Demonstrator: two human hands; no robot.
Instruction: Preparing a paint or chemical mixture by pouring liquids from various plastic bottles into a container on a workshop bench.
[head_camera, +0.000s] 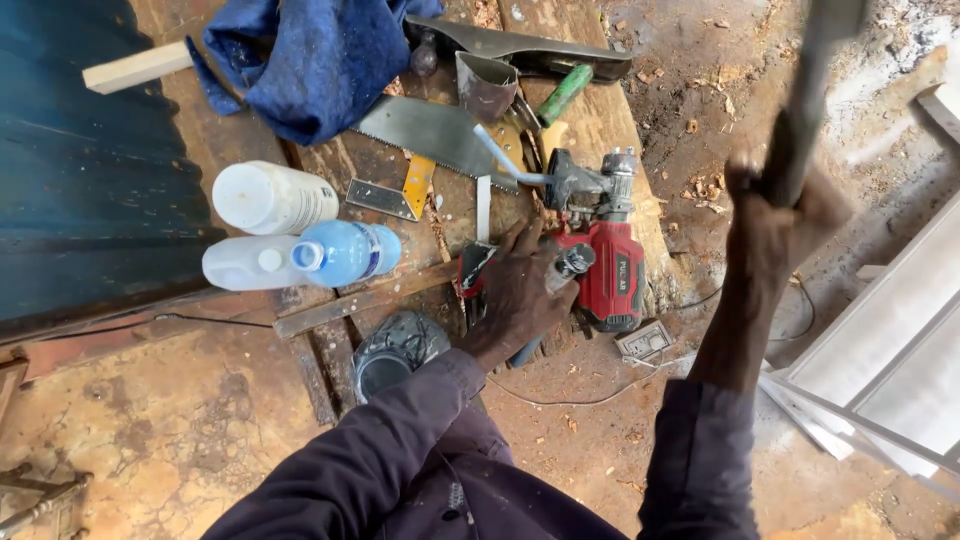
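Ground: dusty dirt yard, worn plank bench (330, 310) lying across it.
Left hand (515, 295): pressing down, clasped around the red-and-black power drill (600, 260) at centre, heavy, rigid; best held by its body.
Right hand (775, 215): clenching a blurred dark bar (805, 100), at two o'clock.

There is one view only — a camera worn on the person's head, looking almost straight down past dark sleeves onto a rough wooden worktop (590, 120) and the dirt floor (150, 430) around it. It sits close, at arm's length — the raised right hand (775, 215) looms large and blurred near the lens, while the left hand (515, 295) lies lower, at frame centre.
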